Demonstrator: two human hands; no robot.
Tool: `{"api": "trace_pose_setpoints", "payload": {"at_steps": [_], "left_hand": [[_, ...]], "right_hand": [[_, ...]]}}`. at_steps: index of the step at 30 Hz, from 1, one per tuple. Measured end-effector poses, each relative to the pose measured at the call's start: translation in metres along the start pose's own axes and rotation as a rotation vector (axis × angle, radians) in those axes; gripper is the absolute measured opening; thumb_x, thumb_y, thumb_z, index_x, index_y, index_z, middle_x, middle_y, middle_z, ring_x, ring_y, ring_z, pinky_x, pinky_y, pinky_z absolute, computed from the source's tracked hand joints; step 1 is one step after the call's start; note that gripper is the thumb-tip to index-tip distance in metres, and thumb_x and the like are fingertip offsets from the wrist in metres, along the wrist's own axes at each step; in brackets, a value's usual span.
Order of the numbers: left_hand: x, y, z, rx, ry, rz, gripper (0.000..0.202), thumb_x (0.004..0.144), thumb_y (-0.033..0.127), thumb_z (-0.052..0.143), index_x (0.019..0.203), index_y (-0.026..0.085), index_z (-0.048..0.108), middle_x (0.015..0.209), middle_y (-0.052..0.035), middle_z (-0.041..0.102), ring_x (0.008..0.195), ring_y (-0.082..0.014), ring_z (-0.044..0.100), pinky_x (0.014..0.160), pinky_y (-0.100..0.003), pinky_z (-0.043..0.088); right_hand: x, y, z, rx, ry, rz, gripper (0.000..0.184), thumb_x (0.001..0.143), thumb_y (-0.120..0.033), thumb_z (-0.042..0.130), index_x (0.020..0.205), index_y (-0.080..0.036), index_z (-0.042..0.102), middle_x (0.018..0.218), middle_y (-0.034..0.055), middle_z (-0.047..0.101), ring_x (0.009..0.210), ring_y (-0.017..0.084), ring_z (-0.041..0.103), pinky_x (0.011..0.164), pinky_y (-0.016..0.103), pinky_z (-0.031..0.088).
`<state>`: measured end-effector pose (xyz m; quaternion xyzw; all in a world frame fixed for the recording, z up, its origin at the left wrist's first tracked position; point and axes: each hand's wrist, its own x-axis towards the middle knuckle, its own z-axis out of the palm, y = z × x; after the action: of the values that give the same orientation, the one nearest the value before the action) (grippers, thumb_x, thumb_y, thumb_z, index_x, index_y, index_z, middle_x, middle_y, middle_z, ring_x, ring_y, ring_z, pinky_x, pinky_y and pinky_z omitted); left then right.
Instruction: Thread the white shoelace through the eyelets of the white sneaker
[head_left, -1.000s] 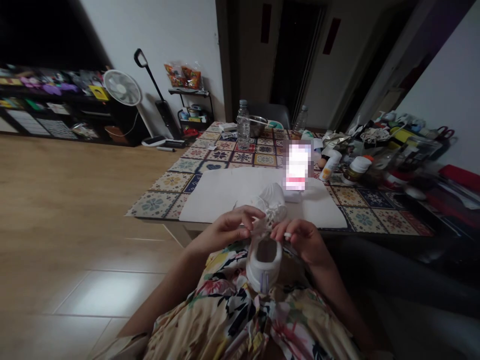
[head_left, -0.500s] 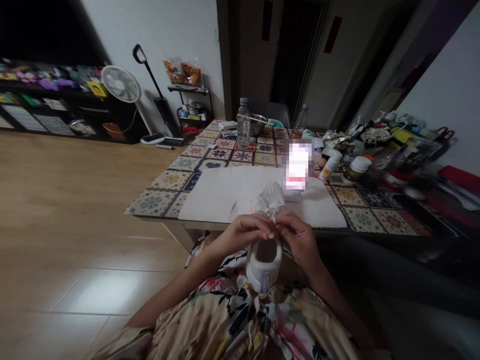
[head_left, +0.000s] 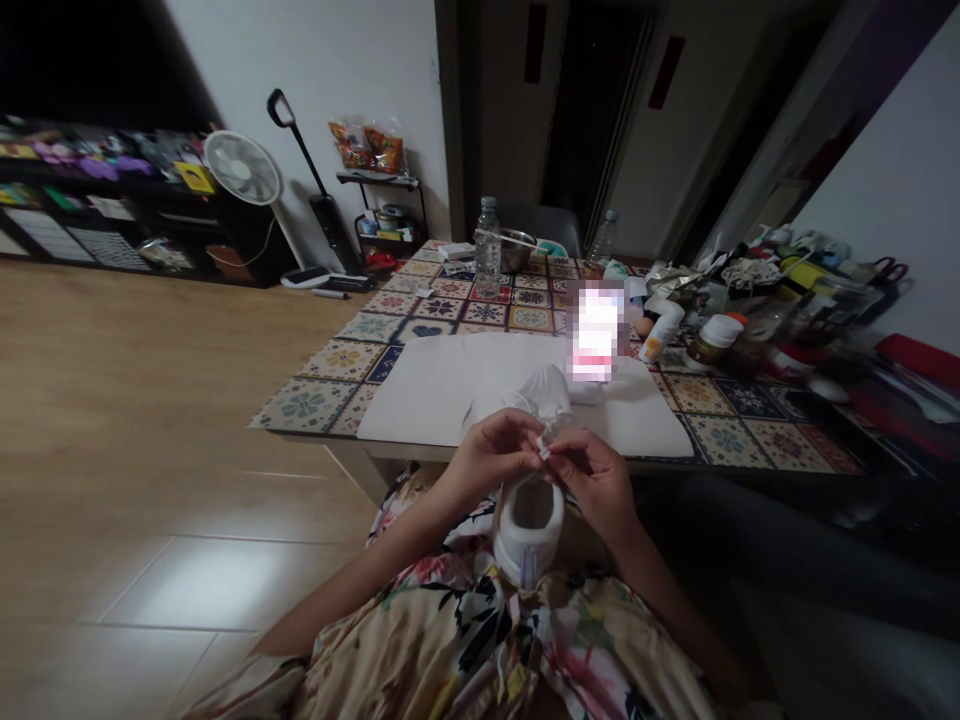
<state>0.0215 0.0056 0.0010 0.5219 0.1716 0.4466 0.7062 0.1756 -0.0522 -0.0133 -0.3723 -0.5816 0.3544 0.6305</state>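
Note:
A white shoe (head_left: 517, 545) rests with its heel toward my lap and its toe over the table's near edge. Its heel carries a pale purple strip. My left hand (head_left: 499, 450) pinches the white shoelace (head_left: 543, 447) above the shoe's opening, fingers closed. From the other side my right hand (head_left: 600, 475) also pinches the lace, its fingertips close to those of the left. The fingers partly hide the lace and the tongue area, so its exact loops cannot be made out.
White paper (head_left: 420, 385) covers part of the patterned table (head_left: 315, 400). Beyond the shoe stands a lit phone (head_left: 596, 330), its screen blurred. Farther back is a plastic bottle (head_left: 487, 250). Several jars and clutter, including a white-lidded jar (head_left: 712, 342), crowd the right side.
The fingertips of both hands have shifted slightly at the lace, with my left fingers a little higher. The shoe has stayed nearly in place.

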Motion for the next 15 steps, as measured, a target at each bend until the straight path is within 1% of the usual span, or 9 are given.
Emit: {"api": "trace_pose_setpoints", "payload": {"at_steps": [2, 4, 6, 8, 10, 13, 15], "left_hand": [[0.000, 0.001, 0.002, 0.023, 0.010, -0.019, 0.041, 0.054, 0.030, 0.093, 0.085, 0.014, 0.071, 0.070, 0.0010, 0.067, 0.059, -0.0102, 0.060, 0.060, -0.022, 0.049], [0.000, 0.003, 0.004, 0.078, 0.024, -0.018, 0.037, 0.057, 0.035, 0.091, 0.077, 0.012, 0.069, 0.067, 0.0012, 0.065, 0.060, -0.0101, 0.059, 0.061, -0.022, 0.048], [-0.002, 0.004, 0.005, 0.135, 0.040, -0.002, 0.037, 0.058, 0.039, 0.090, 0.070, 0.012, 0.066, 0.064, 0.0014, 0.063, 0.060, -0.0098, 0.057, 0.061, -0.022, 0.047], [-0.003, 0.005, 0.006, 0.179, 0.033, 0.010, 0.038, 0.060, 0.041, 0.089, 0.069, 0.012, 0.065, 0.064, 0.0011, 0.063, 0.060, -0.0102, 0.057, 0.060, -0.022, 0.045], [-0.004, 0.006, 0.006, 0.194, -0.010, 0.011, 0.037, 0.064, 0.041, 0.087, 0.069, 0.013, 0.064, 0.064, 0.0006, 0.064, 0.061, -0.0108, 0.059, 0.060, -0.022, 0.045], [-0.005, 0.005, 0.006, 0.148, -0.069, 0.014, 0.033, 0.068, 0.038, 0.085, 0.071, 0.013, 0.062, 0.066, 0.0003, 0.066, 0.063, -0.0114, 0.061, 0.064, -0.023, 0.047], [-0.005, 0.004, 0.006, 0.111, -0.071, 0.019, 0.033, 0.068, 0.035, 0.085, 0.070, 0.014, 0.061, 0.069, 0.0004, 0.066, 0.064, -0.0111, 0.062, 0.065, -0.024, 0.048]], "right_hand": [[0.000, -0.001, -0.001, -0.012, -0.028, -0.007, 0.010, 0.086, -0.032, 0.070, 0.088, -0.023, 0.067, 0.085, -0.0002, 0.063, 0.062, 0.010, 0.063, 0.058, 0.021, 0.054], [0.000, -0.002, -0.003, -0.049, -0.039, -0.013, 0.012, 0.085, -0.034, 0.072, 0.089, -0.023, 0.067, 0.086, 0.0005, 0.064, 0.065, 0.011, 0.063, 0.060, 0.022, 0.054], [-0.001, -0.003, -0.002, -0.092, -0.026, -0.015, 0.014, 0.084, -0.034, 0.073, 0.088, -0.022, 0.067, 0.084, 0.0008, 0.065, 0.066, 0.011, 0.062, 0.060, 0.023, 0.053], [-0.002, -0.004, -0.001, -0.093, 0.003, -0.005, 0.013, 0.086, -0.034, 0.070, 0.085, -0.022, 0.065, 0.082, 0.0001, 0.065, 0.064, 0.011, 0.062, 0.059, 0.022, 0.053], [-0.004, -0.004, 0.003, -0.050, 0.037, 0.008, 0.013, 0.089, -0.034, 0.066, 0.084, -0.022, 0.063, 0.078, -0.0013, 0.064, 0.060, 0.010, 0.061, 0.058, 0.021, 0.052], [-0.005, -0.003, 0.008, -0.002, 0.107, 0.030, 0.015, 0.090, -0.035, 0.065, 0.083, -0.023, 0.060, 0.072, -0.0033, 0.062, 0.055, 0.009, 0.060, 0.053, 0.020, 0.050], [-0.004, -0.003, 0.009, -0.002, 0.151, 0.046, 0.016, 0.088, -0.036, 0.066, 0.083, -0.023, 0.058, 0.070, -0.0040, 0.060, 0.054, 0.010, 0.058, 0.050, 0.020, 0.050]]}}
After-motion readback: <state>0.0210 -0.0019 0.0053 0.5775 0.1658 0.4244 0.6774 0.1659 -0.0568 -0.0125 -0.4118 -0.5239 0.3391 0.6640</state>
